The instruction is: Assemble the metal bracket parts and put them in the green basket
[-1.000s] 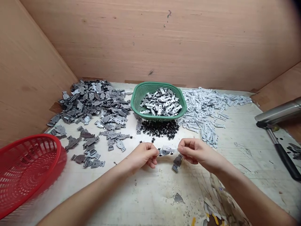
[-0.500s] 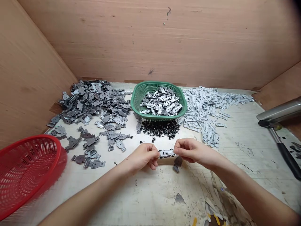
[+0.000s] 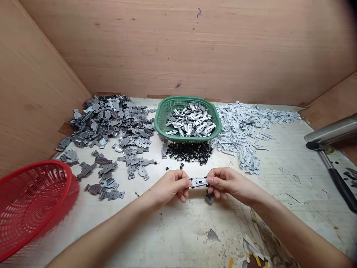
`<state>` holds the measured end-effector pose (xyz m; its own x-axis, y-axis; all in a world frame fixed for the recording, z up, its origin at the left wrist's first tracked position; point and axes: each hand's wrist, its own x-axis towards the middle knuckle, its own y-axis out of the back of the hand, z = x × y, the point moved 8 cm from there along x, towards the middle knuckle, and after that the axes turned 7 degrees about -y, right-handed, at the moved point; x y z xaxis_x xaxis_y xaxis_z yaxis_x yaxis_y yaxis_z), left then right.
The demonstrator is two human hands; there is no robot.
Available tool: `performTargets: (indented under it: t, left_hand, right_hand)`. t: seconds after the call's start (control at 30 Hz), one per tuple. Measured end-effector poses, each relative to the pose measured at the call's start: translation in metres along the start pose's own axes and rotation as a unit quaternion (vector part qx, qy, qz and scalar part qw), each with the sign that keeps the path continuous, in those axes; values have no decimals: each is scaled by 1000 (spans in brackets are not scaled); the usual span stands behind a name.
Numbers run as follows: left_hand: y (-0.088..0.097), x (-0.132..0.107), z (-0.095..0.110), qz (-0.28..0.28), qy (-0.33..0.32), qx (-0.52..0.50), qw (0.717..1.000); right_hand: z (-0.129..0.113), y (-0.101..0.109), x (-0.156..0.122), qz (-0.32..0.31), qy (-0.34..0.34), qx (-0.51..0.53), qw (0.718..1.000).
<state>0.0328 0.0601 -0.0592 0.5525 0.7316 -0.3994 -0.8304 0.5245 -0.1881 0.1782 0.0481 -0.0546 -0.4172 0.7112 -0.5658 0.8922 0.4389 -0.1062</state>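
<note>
- In the head view, the left hand (image 3: pixel 177 185) has thumb and fingers drawn together, pinching the left end of a small white-topped toy race car (image 3: pixel 199 182).
- The right hand (image 3: pixel 225 182) is closed in the same way on the car's right end (the fingertips hide that end, so its details cannot be told).
- The toy race car lies level between the two hands, above the bench (image 3: pixel 173 230), with black wheels showing at its sides.
- Just below the right hand is a loose grey chassis plate (image 3: pixel 208 200), its upper part covered by the fingers.
- Beyond the hands stands a green basket (image 3: pixel 187 139), holding a heap of white-and-grey cars with black wheels.
- Right in front of that basket, small black wheel pieces (image 3: pixel 192 153) are spread in a dense patch, a few lying apart near the left hand.
- To the left rises a large pile of grey chassis plates (image 3: pixel 111 121), with more scattered toward the red basket (image 3: pixel 65 168) at the left edge.
- To the right of the green basket spreads a pile of white car-body pieces (image 3: pixel 240 128).
- At the far right are a metal cylinder (image 3: pixel 334 131) and, below it, a black-gripped handle (image 3: pixel 342 190).
- Wooden panels (image 3: pixel 178 48) wall in the bench at the back and sides.
</note>
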Motion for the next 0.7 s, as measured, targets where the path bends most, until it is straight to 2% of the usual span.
performTargets:
  t: [0.27, 0.43, 0.6, 0.7]
  left_hand:
    - [1, -1, 6, 29, -12, 23, 999]
    - [-11, -4, 8, -23, -25, 20, 999]
    - [-5, -3, 9, 30, -61, 60, 996]
    - [-4, -3, 12, 38, -75, 69, 994]
  right_hand:
    - [1, -12, 0, 36, 46, -11, 998]
    - [3, -26, -1, 50, 85, -92, 991]
    - [3, -29, -2, 116, 150, -96, 977]
    - [6, -27, 2, 93, 122, -37, 987]
